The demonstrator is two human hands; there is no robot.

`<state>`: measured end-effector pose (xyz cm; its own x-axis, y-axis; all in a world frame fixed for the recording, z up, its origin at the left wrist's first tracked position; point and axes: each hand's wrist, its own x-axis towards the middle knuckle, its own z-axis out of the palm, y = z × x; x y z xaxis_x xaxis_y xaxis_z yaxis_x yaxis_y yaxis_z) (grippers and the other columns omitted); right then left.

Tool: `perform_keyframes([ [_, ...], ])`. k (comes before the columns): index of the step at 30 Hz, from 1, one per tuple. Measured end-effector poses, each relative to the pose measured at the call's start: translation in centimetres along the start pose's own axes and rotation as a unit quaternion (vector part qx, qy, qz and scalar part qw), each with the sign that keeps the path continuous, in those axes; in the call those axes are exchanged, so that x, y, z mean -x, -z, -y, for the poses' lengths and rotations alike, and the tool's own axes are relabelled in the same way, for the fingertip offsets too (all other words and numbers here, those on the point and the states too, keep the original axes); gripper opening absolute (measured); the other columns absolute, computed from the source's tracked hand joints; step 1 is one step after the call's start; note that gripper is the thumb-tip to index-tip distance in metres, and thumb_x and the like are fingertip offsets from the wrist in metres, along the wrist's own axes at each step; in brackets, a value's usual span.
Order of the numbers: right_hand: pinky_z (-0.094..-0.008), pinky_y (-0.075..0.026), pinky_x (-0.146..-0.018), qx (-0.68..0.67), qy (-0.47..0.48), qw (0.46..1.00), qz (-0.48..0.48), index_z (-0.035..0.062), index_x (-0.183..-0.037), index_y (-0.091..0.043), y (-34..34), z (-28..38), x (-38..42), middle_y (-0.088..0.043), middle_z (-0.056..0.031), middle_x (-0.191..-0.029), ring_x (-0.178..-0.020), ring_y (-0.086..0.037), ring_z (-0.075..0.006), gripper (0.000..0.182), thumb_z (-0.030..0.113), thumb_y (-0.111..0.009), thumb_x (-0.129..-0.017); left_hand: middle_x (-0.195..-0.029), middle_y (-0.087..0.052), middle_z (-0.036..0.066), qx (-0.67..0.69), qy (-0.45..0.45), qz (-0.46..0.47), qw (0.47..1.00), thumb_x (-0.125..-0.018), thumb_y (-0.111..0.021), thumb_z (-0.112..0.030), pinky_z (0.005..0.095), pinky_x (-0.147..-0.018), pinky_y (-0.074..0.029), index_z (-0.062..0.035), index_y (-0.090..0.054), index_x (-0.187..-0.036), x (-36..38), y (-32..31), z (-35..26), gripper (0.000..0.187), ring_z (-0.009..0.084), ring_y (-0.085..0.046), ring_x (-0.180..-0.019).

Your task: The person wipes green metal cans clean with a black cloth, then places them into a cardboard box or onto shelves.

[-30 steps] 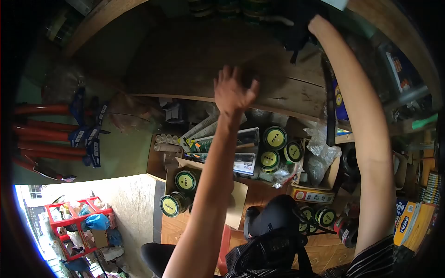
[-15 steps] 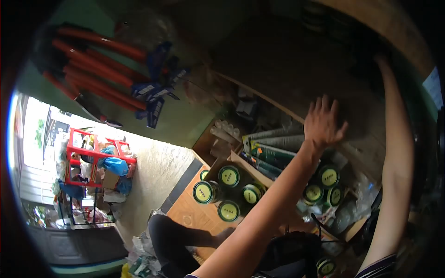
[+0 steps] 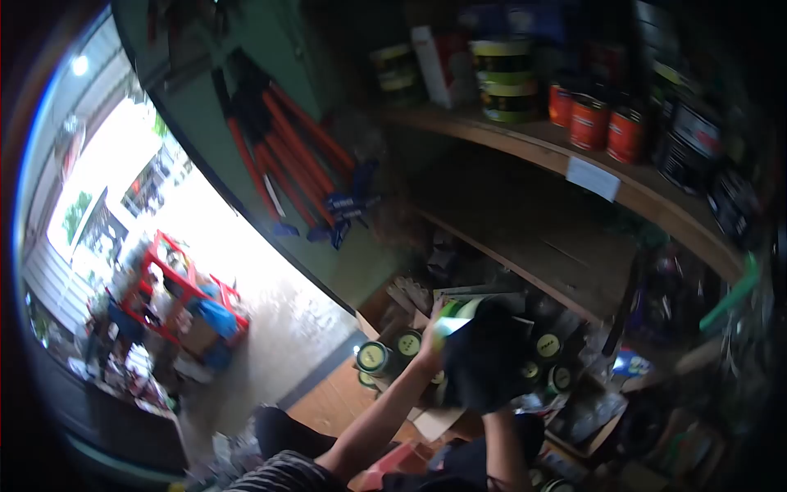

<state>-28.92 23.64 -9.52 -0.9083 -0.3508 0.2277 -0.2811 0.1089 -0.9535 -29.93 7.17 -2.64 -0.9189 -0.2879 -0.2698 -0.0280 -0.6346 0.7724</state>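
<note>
My left hand (image 3: 429,351) is closed around the side of a green, yellow and white can (image 3: 459,312), partly smeared by motion. A bunched black cloth (image 3: 489,361) covers the end of my right arm and overlaps the can's right side. My right hand's fingers are hidden in the cloth, which moves with that arm. Left of my hands, several cans with pale green lids (image 3: 373,357) stand in and around an open carton. More lidded cans (image 3: 548,345) are to the right of the cloth.
Above is a wooden shelf (image 3: 459,123) with yellow-green tins (image 3: 502,82), orange cans (image 3: 589,123) and dark cans (image 3: 690,148). A lower shelf board (image 3: 525,221) lies behind my hands. Orange-handled tools (image 3: 287,164) hang on the wall. A red rack (image 3: 176,287) stands by the bright doorway.
Both hands have left the lower shelf and come together in front of me. My left hand now grips a can, and the black cloth is at my right. The view has tilted up.
</note>
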Motion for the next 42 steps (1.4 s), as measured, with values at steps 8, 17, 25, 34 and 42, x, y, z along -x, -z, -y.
perform_keyframes([
  [8, -0.0415, -0.041, -0.109, -0.017, 0.076, 0.963, 0.257, 0.0018, -0.129, -0.058, -16.7, 7.8, 15.7, -0.06, -0.0192, -0.126, -0.124, -0.055, -0.0368, 0.042, 0.012, -0.065, -0.09, -0.167, -0.031, 0.015, 0.13, 0.041, -0.015, 0.991, -0.088, -0.047, -0.08, 0.0553, -0.126, -0.021, -0.0107, -0.028, -0.163, 33.2, 21.2, -3.3, 0.104, 0.0363, -0.031, -0.153],
  [17, -0.0412, -0.04, -0.112, 0.134, 0.224, 0.935, 0.242, 0.0019, -0.131, -0.056, -17.4, 12.0, 19.7, -0.059, -0.0195, -0.128, -0.126, -0.054, -0.0368, 0.042, 0.011, -0.064, -0.091, -0.135, -0.066, 0.014, 0.306, -0.072, -0.127, 0.941, -0.095, -0.054, -0.052, 0.0534, -0.111, -0.045, -0.0077, -0.065, -0.132, 36.1, 23.0, -1.3, 0.059, 0.035, -0.06, -0.128],
  [25, -0.0342, -0.053, -0.093, 0.162, 0.237, 0.958, -0.012, 0.0044, -0.117, -0.067, -11.3, 12.3, 12.5, -0.068, -0.0096, -0.112, -0.107, -0.066, -0.0213, 0.024, 0.01, -0.062, -0.094, -0.149, -0.053, 0.017, 0.26, -0.002, 0.088, 0.962, -0.087, -0.053, -0.073, 0.0695, -0.115, -0.03, -0.014, -0.049, -0.15, 32.5, 22.8, -5.1, 0.087, 0.0401, -0.049, -0.138],
  [34, -0.0377, -0.054, -0.085, 0.422, 0.283, 0.843, 0.177, 0.0108, -0.109, -0.071, -14.4, 13.6, 14.1, -0.071, -0.015, -0.105, -0.1, -0.068, -0.029, 0.02, 0.013, -0.059, -0.093, -0.144, -0.056, 0.019, 0.342, 0.022, 0.016, 0.939, -0.093, -0.049, -0.062, 0.0739, -0.111, -0.037, -0.0094, -0.051, -0.147, 33.6, 26.5, -3.0, 0.075, 0.0402, -0.053, -0.135],
  [42, -0.0476, -0.051, -0.094, 0.226, 0.134, 0.95, 0.169, 0.008, -0.12, -0.066, -22.1, 13.5, 22.0, -0.067, -0.0196, -0.116, -0.115, -0.061, -0.0388, 0.03, 0.013, -0.061, -0.091, -0.137, -0.065, 0.012, 0.294, 0.073, 0.009, 0.953, -0.095, -0.055, -0.052, 0.0551, -0.109, -0.047, -0.0091, -0.059, -0.139, 31.6, 26.2, -1.0, 0.061, 0.0321, -0.061, -0.126],
])
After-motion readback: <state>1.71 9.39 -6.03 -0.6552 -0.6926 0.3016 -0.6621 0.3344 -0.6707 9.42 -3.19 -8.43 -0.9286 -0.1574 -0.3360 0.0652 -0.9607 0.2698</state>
